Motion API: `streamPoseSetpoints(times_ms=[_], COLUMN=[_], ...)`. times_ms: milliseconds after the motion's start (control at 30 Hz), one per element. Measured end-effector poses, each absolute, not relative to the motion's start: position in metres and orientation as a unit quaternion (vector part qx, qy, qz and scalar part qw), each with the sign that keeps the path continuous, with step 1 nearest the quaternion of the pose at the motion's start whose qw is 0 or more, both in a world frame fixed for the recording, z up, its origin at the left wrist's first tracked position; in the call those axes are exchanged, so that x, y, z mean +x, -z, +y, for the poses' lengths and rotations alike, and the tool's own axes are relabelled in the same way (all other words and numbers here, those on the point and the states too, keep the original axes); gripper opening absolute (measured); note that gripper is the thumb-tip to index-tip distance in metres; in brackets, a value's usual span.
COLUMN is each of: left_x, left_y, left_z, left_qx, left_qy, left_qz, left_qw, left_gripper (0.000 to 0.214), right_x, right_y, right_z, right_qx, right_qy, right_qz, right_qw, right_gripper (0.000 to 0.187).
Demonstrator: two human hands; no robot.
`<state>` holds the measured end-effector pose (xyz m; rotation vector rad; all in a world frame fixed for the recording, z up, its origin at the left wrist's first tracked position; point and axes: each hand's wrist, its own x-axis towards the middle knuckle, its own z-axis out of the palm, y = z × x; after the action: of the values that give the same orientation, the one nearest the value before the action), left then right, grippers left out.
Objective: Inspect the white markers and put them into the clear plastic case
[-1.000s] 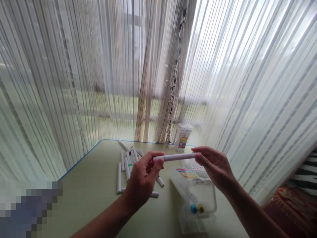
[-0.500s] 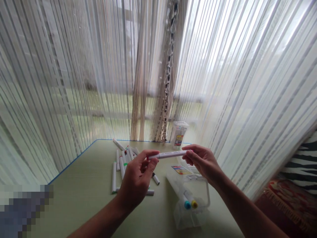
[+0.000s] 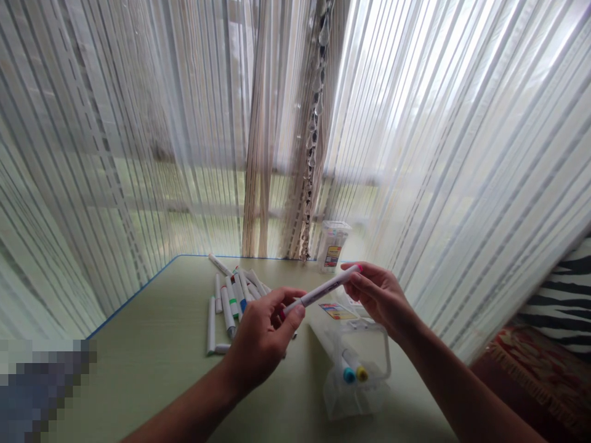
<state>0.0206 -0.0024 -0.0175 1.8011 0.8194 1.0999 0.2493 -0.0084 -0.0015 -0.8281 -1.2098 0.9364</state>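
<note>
Between my two hands, a white marker (image 3: 325, 288) with pink ends is held above the table, tilted up to the right. My left hand (image 3: 264, 326) pinches its lower end between thumb and fingers. At the upper end, the thumb and fingers of my right hand (image 3: 378, 298) close on it. Below my right hand, an open clear plastic case (image 3: 355, 403) lies on its side. Inside it are a marker with a blue end (image 3: 348, 375) and one with a yellow end (image 3: 362, 373). Several white markers (image 3: 226, 307) lie in a loose pile behind my left hand, which partly hides them.
A second clear case (image 3: 333, 246) with a label stands upright at the back of the pale green table (image 3: 152, 351). String curtains (image 3: 194, 123) hang behind the table's blue edge. Zebra-striped fabric (image 3: 561, 301) and a red fringed cloth (image 3: 521, 375) are at the right.
The marker has gone from nearly level to tilted, its right end higher. My left hand has moved slightly down and right, and my right hand has risen a little.
</note>
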Motion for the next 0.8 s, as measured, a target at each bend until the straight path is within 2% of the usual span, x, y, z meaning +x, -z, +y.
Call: streamPoseSetpoints(times_ms=[333, 467, 600, 700, 800], left_x=[0.022, 0.021, 0.016, 0.01, 0.003], left_y=[0.015, 0.017, 0.017, 0.01, 0.0], left_z=[-0.009, -0.009, -0.002, 0.006, 0.01], left_qx=[0.757, 0.765, 0.744, 0.68, 0.611], left_qy=[-0.414, -0.417, -0.47, -0.541, -0.581], left_qz=[0.315, 0.313, 0.32, 0.295, 0.224], left_qw=[0.396, 0.378, 0.351, 0.398, 0.489], left_gripper=[0.031, 0.031, 0.031, 0.037, 0.049], right_x=[0.255, 0.241, 0.224, 0.213, 0.205], right_y=[-0.006, -0.022, -0.046, -0.066, -0.077], right_z=[-0.016, -0.018, -0.017, -0.019, -0.02], right_qx=[-0.407, -0.4, -0.383, -0.4, -0.416], right_qy=[-0.371, -0.391, -0.301, -0.208, -0.22], right_qz=[-0.609, -0.661, -0.724, -0.75, -0.782], right_qw=[0.57, 0.5, 0.489, 0.484, 0.408], right_gripper=[0.029, 0.028, 0.028, 0.032, 0.037])
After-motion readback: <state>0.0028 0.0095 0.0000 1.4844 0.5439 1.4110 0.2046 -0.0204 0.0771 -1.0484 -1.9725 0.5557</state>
